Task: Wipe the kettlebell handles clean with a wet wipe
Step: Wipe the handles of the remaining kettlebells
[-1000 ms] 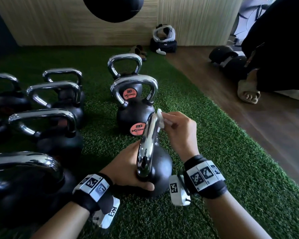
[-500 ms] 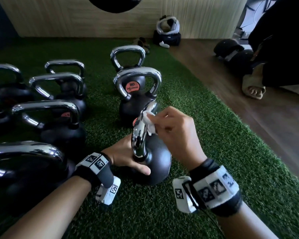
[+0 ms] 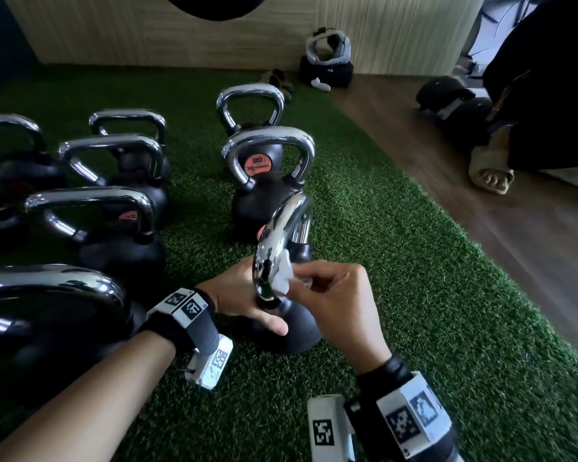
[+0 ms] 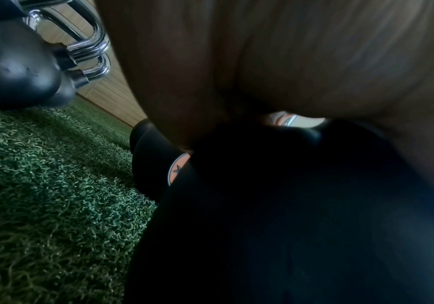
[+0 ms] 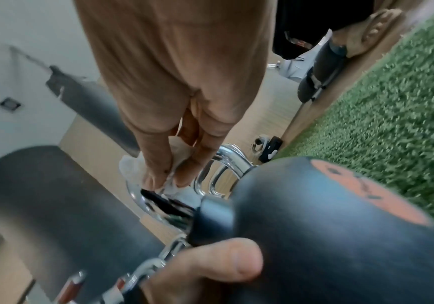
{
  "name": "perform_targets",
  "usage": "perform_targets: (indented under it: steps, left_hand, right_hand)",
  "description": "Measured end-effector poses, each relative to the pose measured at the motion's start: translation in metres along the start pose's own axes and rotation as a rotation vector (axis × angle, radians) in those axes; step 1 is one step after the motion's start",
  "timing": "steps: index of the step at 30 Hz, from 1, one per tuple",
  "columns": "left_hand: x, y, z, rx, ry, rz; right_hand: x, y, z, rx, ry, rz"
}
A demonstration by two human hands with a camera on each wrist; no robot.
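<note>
The kettlebell (image 3: pixel 291 315) under work stands on the turf (image 3: pixel 414 295) at about six o'clock in the head view, its chrome handle (image 3: pixel 281 235) seen nearly edge-on, the arch running from near the hands away toward twelve o'clock. The wipe (image 3: pixel 286 278), a small white wad, is pressed against the near leg of that handle, low down, just above where it meets the black body. The right hand (image 3: pixel 334 301) pinches the wipe between thumb and fingertips from the three o'clock side and is the nearer hand to the chrome. The left hand (image 3: pixel 241 301) lies curled against the body from nine o'clock, thumb across its front, bracing it. By my reading, the near leg is being finished, and the far leg and the inside of the arch lie away at twelve o'clock, so the wipe must travel up and over along the bar. More kettlebells (image 3: pixel 114 228) stand at nine to eleven o'clock, two more (image 3: pixel 267 181) in line behind at twelve.
</note>
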State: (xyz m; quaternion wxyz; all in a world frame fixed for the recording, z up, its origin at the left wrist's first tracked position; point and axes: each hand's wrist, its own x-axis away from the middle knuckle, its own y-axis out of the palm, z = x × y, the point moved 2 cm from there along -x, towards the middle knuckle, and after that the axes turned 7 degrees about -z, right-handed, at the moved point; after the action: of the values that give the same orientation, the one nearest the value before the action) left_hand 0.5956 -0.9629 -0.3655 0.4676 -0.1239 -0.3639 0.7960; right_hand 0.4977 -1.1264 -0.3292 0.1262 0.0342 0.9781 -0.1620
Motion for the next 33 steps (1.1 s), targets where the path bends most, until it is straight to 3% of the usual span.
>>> perform_targets:
  steps: [3, 6, 8, 11, 15, 20, 24, 26, 31, 33]
  left_hand:
    - [0.001, 0.003, -0.016, 0.0, -0.016, 0.042]
    - [0.003, -0.001, -0.003, -0.068, -0.045, 0.0]
    - [0.004, -0.003, 0.015, -0.092, 0.045, -0.031]
    - [0.005, 0.003, 0.021, 0.024, 0.127, -0.039]
    - [0.015, 0.013, 0.009, 0.251, 0.088, 0.028]
    - [0.017, 0.019, 0.008, 0.132, 0.039, 0.072]
    - [0.014, 0.018, 0.003, 0.118, 0.032, 0.155]
    - [0.014, 0.019, 0.003, 0.114, 0.018, 0.145]
    - [0.013, 0.022, 0.007, 0.046, -0.03, 0.044]
    - [0.013, 0.02, 0.006, 0.046, -0.036, 0.07]
  right_hand:
    - [0.007, 0.007, 0.008, 0.095, -0.046, -0.044]
    - [-0.002, -0.001, 0.004, 0.156, -0.067, -0.152]
    - [-0.017, -0.01, -0.001, 0.19, -0.091, -0.246]
    - [-0.043, -0.016, -0.003, 0.327, -0.09, -0.395]
    - [-0.05, 0.0, -0.007, 0.461, -0.015, -0.674]
    - [-0.037, -0.005, -0.007, 0.134, -0.026, -0.714]
    - [-0.034, -0.004, -0.003, 0.214, -0.016, -0.685]
    - [-0.03, -0.005, -0.002, 0.135, -0.029, -0.685]
    - [-0.006, -0.006, 0.011, -0.448, 0.099, -0.592]
    - [-0.001, -0.002, 0.016, -0.759, 0.217, -0.531]
